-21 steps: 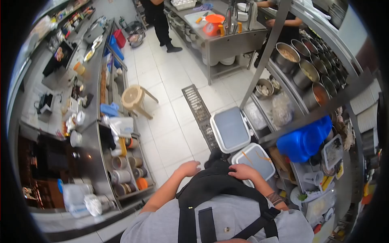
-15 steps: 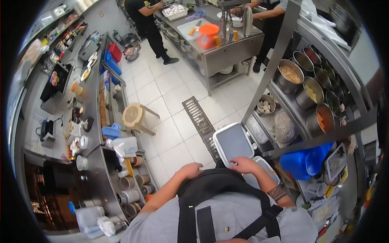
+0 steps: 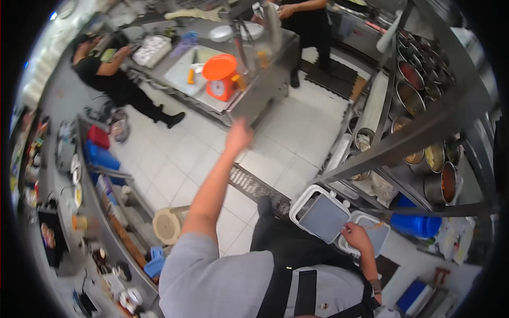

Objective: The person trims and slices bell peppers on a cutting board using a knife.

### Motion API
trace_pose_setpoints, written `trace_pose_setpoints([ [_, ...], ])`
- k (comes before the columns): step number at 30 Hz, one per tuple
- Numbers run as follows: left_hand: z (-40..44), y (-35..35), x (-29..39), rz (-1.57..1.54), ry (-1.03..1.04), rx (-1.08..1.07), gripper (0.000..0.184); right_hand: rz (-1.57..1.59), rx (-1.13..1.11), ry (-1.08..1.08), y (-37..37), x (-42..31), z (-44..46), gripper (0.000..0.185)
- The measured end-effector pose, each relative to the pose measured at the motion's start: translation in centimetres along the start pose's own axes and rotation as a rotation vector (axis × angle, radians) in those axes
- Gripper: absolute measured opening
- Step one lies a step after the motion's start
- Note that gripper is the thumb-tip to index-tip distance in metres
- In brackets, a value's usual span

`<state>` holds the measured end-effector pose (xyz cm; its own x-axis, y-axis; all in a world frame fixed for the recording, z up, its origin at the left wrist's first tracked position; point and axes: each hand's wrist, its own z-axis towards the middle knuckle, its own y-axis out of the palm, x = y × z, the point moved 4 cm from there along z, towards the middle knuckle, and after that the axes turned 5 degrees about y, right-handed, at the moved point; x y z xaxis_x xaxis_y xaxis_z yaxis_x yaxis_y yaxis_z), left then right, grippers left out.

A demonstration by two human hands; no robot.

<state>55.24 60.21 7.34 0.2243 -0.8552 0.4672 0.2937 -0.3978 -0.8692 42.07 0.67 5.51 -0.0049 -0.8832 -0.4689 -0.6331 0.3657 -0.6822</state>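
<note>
My left hand (image 3: 239, 138) reaches forward over the tiled floor, short of the steel worktable (image 3: 254, 98). Motion smears its fingers, and nothing held can be made out. An orange dial scale (image 3: 220, 77) stands on the near corner of that table, beside a white cutting board (image 3: 185, 69). Low on my right side, my right hand (image 3: 359, 237) hangs with loosely bent fingers and nothing visible in it. It appears above or beside two white bins with grey lids; one bin lid (image 3: 322, 218) is in front of it, the other bin lid (image 3: 375, 233) behind. Contact is unclear.
A steel rack (image 3: 392, 143) with several food pots rises on the right. A beige stool (image 3: 167, 225) stands by the left counter. One co-worker (image 3: 114, 79) is behind the table's left side, another (image 3: 305, 26) at its far right. A floor drain (image 3: 254, 183) crosses ahead.
My left hand has swung from my waist out toward the worktable. My right hand has come back beside the bins. The view has turned and the worktable appears closer.
</note>
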Motion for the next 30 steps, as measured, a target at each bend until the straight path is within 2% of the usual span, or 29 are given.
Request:
trace_pose_setpoints([
  [1, 4.4, -1.7, 0.3, 0.026, -0.028, 0.009, 0.067, 0.094, -0.005, 0.101, 0.8, 0.2, -1.9, 0.04],
  [2, 8.2, -3.4, 0.7, -0.072, 0.08, 0.246, 0.067, 0.124, -0.014, 0.144, 1.7, -0.4, -3.0, 0.042],
  [3, 12.4, -2.7, -1.6, -0.037, 0.164, 0.301, 0.065, 0.165, -0.023, 0.198, 2.5, -1.6, -4.3, 0.044],
  [5, 18.7, -2.7, -2.6, 0.115, 0.016, 0.163, 0.058, 0.217, -0.019, 0.284, 4.2, -4.4, -6.3, 0.045],
  [6, 20.3, -1.7, -3.7, 0.099, 0.028, 0.133, 0.058, 0.216, -0.018, 0.361, 5.3, -5.5, -7.3, 0.046],
  [8, 23.5, -0.5, -5.3, 0.146, 0.023, -0.054, 0.046, 0.23, -0.004, 0.452, 6.7, -8.3, -8.4, 0.047],
  [9, 25.3, 1.2, -7.3, 0.197, 0.072, -0.052, 0.038, 0.266, 0.007, 0.479, 7.0, -9.8, -8.5, 0.047],
  [10, 25.6, 0.5, -6.2, 0.196, 0.099, -0.06, 0.038, 0.305, 0.018, 0.503, 7.5, -10.9, -8.7, 0.048],
  [12, 23.6, -3.5, -3.7, 0.323, 0.115, -0.126, 0.036, 0.374, 0.031, 0.497, 9.3, -11.9, -8.9, 0.048],
  [14, 20.4, -8.0, -1.9, 0.268, 0.14, 0.049, 0.034, 0.356, 0.059, 0.442, 10.9, -12.4, -9.0, 0.048],
  [16, 17.7, -12.7, -1.7, 0.276, 0.251, 0.292, 0.029, 0.373, 0.11, 0.431, 11.4, -13.4, -9.2, 0.047],
  [18, 14.6, -19.3, 0.4, 0.124, 0.298, 0.352, 0.028, 0.414, 0.122, 0.449, 10.9, -15.3, -9.2, 0.047],
  [20, 12.6, -24.6, 1.3, 0.019, 0.428, 0.443, 0.024, 0.415, 0.113, 0.42, 11.5, -16.2, -9.1, 0.046],
  [22, 10.6, -28.4, 2.4, -0.145, 0.522, 0.43, 0.022, 0.407, 0.122, 0.39, 11.7, -16.6, -9.1, 0.046],
  [24, 7.3, -30.6, 5.3, -0.229, 0.587, 0.415, 0.019, 0.438, 0.165, 0.215, 11.8, -17.3, -9.6, 0.045],
  [27, 0.7, -30.8, 11.1, -0.232, 0.832, 0.275, 0.018, 0.555, 0.215, 0.093, 11.0, -19.0, -11.4, 0.043],
  [28, -2.1, -30.4, 13.8, -0.194, 0.973, 0.236, 0.023, 0.604, 0.242, 0.049, 10.6, -19.8, -12.4, 0.043],
  [30, -8.9, -28.4, 19.2, -0.135, 1.186, 0.106, 0.03, 1.043, 0.157, -0.072, 11.4, -20.3, -14.0, 0.043],
])
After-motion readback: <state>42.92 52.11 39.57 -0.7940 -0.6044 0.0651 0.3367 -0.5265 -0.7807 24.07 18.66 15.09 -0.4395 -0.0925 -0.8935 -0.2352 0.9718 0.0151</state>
